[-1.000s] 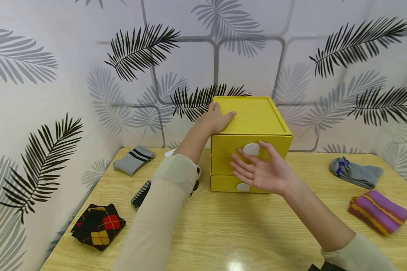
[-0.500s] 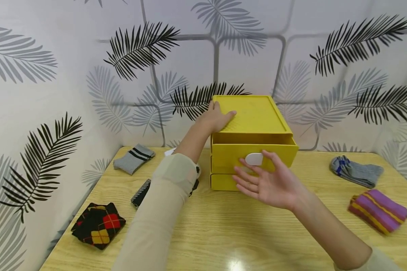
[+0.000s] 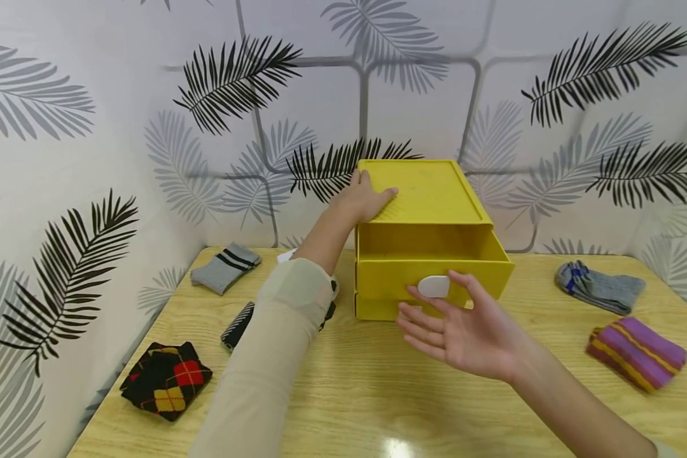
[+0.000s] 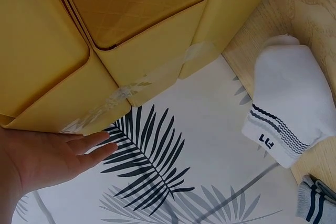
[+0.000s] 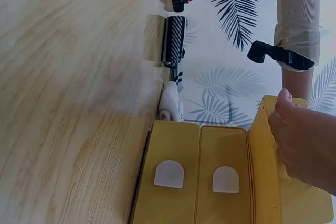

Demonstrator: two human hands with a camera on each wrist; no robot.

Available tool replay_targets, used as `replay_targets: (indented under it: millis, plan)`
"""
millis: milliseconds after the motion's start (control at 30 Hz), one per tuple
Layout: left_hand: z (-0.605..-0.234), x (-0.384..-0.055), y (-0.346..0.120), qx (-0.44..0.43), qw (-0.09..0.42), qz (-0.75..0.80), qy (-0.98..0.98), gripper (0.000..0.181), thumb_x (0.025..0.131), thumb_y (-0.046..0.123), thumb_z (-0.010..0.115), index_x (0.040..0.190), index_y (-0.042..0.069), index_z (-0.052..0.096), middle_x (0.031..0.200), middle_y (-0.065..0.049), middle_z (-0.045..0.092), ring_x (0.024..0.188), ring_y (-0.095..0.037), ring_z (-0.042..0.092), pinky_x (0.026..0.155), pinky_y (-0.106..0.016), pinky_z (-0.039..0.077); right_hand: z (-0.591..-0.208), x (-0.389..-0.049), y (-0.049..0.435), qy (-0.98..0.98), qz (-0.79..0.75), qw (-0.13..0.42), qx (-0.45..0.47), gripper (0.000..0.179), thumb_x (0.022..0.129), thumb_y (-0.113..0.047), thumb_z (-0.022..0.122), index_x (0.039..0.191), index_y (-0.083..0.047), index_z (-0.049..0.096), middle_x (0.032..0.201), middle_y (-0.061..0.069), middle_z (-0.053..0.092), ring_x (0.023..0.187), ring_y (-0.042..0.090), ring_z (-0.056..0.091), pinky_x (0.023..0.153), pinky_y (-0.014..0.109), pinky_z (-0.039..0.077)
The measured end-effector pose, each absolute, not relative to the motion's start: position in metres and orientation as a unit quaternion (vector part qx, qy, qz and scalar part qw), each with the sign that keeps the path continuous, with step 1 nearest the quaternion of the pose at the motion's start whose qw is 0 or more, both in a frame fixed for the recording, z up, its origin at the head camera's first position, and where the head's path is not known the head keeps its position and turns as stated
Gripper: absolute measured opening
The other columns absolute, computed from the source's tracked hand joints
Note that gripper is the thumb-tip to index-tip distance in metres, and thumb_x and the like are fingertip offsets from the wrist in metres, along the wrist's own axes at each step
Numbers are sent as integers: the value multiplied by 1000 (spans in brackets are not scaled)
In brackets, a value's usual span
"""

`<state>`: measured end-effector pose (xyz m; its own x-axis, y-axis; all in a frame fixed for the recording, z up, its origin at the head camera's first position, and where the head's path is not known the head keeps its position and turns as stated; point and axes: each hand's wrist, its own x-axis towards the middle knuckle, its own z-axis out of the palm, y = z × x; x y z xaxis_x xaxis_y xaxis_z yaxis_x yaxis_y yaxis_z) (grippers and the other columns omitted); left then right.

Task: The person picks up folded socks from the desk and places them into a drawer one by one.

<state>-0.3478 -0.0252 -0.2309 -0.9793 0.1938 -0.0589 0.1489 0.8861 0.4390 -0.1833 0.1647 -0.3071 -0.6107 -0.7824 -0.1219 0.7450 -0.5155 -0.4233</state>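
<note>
A yellow drawer cabinet point(image 3: 426, 187) stands at the back of the table, its top drawer point(image 3: 380, 277) pulled well out and bare inside where it shows. My right hand point(image 3: 478, 340) pinches that drawer's white handle point(image 3: 433, 286) between thumb and index finger, the other fingers spread below it. On the cabinet's top left edge rests my left hand point(image 3: 366, 200), thumb lying across the top. Its fingers lie fairly straight along the cabinet's side in the left wrist view. Two lower drawers point(image 5: 173, 208) with white handles are closed in the right wrist view.
Left on the wooden table point(image 3: 343, 407) lie a grey striped sock bundle point(image 3: 226, 267), a black-and-white one point(image 3: 237, 324), an argyle one point(image 3: 166, 381) and white socks point(image 4: 291, 98). To the right are grey-blue socks point(image 3: 598, 286) and purple-yellow striped ones point(image 3: 638, 353). A patterned wall stands behind.
The top drawer has slid out toward me from closed, my right hand moving back with its handle. My left hand has stayed on the cabinet top.
</note>
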Motion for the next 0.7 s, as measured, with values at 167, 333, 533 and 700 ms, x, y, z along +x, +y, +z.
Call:
replay_targets:
  millis: [167, 333, 533, 700]
  plan:
    - [-230, -348, -25, 83, 52, 220, 971, 83, 91, 62, 28, 148, 12, -5, 153, -3, -7, 134, -31, 20, 104, -47, 23, -307, -177, 166, 220, -869, 441, -41, 55, 94, -52, 37, 125, -9, 51, 130, 15, 45, 129, 30, 31, 108, 38, 15]
    - [-228, -348, -24, 78, 60, 219, 971, 82, 91, 62, 28, 148, 14, -6, 153, -2, -8, 134, -31, 19, 104, -47, 22, -307, -171, 167, 209, -869, 447, -39, 56, 94, -52, 36, 126, -8, 50, 132, 14, 45, 129, 30, 31, 108, 37, 14]
    - [-229, -347, -23, 82, 62, 218, 971, 82, 91, 62, 28, 148, 13, -6, 153, -3, -8, 134, -31, 19, 104, -47, 23, -306, -161, 169, 204, -867, 454, -28, 59, 93, -54, 37, 125, -8, 53, 132, 14, 44, 129, 29, 31, 108, 37, 14]
    - [-229, -346, -24, 81, 67, 219, 970, 83, 91, 63, 28, 148, 13, -7, 153, -3, -10, 133, -32, 21, 103, -48, 24, -305, -152, 170, 200, -864, 461, -28, 61, 93, -54, 34, 125, -7, 55, 132, 15, 44, 129, 30, 31, 108, 37, 13]
